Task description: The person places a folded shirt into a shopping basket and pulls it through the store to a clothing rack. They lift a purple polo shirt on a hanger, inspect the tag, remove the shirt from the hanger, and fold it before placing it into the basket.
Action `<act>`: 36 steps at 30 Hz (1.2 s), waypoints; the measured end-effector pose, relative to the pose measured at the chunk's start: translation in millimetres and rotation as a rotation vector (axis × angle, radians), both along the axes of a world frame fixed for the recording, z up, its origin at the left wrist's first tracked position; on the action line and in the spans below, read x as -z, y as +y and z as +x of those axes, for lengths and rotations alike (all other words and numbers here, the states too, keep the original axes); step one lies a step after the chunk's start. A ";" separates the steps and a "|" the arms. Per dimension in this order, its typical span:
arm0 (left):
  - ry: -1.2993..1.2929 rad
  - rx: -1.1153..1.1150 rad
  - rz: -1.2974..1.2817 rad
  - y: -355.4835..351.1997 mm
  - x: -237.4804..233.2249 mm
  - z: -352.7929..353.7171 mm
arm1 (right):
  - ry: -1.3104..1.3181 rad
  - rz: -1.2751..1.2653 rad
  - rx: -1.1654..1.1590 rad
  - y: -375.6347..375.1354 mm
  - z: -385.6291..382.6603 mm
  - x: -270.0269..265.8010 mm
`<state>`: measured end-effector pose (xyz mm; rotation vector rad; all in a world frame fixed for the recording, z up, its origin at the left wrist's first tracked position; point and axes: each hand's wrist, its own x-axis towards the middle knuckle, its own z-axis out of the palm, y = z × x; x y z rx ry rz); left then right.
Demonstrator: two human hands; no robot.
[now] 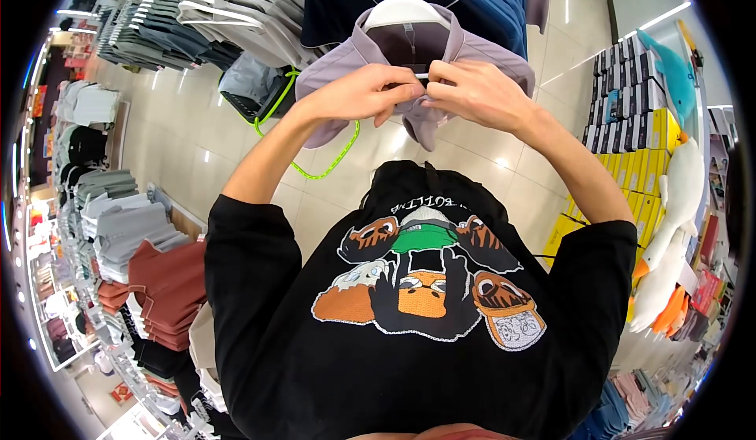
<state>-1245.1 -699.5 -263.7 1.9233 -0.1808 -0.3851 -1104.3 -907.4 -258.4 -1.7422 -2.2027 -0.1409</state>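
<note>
A lilac polo shirt (504,68) hangs in front of me on a white hanger (407,12). At its front opening, just below the collar, my left hand (370,91) pinches the fabric with thumb and fingers. My right hand (478,92) is closed on the other side of the same opening, its fingertips almost touching the left ones. Any button between the fingertips is hidden. Below the hands the lower part of the shirt hangs bunched and narrow.
Behind the shirt hang dark navy shirts (339,7) and a row of blue shirts (492,7). A black basket (250,101) with a lime-green cord (346,150) sits at left. Yellow boxes (630,174) and plush toys (681,180) are stacked at right. Rust-red shirts (169,286) hang lower left.
</note>
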 end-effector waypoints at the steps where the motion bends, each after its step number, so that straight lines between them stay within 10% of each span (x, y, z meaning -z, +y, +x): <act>1: 0.106 -0.018 -0.052 0.0 -1.0 1.1 | -0.033 0.001 -0.032 -1.0 1.5 -1.3; 16: -0.006 -0.363 0.052 4.5 3.2 3.0 | -0.197 -0.001 0.149 -5.0 6.4 10.8; 18: -0.392 -0.225 0.351 3.0 15.1 5.1 | -0.162 -0.007 0.143 -3.0 5.9 13.8; 32: 0.163 -0.528 -0.274 26.1 9.3 -1.1 | -0.008 0.111 0.155 -20.5 16.6 -6.0; 36: 0.025 -0.428 0.035 36.8 15.5 -6.1 | -0.111 0.142 0.175 -29.6 18.7 -2.1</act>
